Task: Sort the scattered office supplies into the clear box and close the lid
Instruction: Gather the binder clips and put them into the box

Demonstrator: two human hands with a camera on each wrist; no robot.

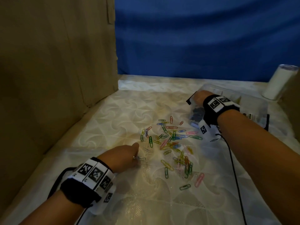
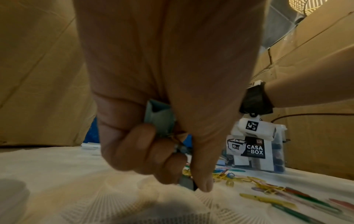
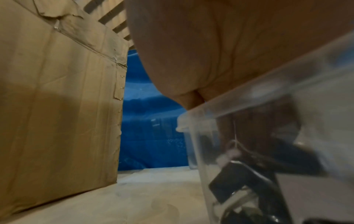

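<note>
Clear plastic forms the box [image 1: 253,109], which stands at the right rear of the cream patterned tablecloth [image 1: 113,120], just beside a white cylinder [image 1: 279,83]; a printed label reading "CASA BOX" faces the left wrist camera. Dark binder clips [image 3: 235,181] lie inside, seen through its wall. The right hand [image 1: 198,97] reaches down into the box over its rim; its fingers are blurred behind the plastic, so whether they hold anything cannot be told. The left hand [image 1: 125,155] rests low on the cloth with fingers curled, gripping grey-blue binder clips [image 2: 161,119] in the palm while thumb and forefinger pinch another at the cloth surface. Coloured paper clips [image 1: 172,143] (green, yellow, pink, blue, orange) lie scattered between the two hands, outside the box. Both wrists carry black bands with white coded markers; a black cable [image 1: 233,168] trails from the right one. Brown cardboard [image 1: 56,62] walls the left side, blue fabric [image 1: 203,38] the rear.
</note>
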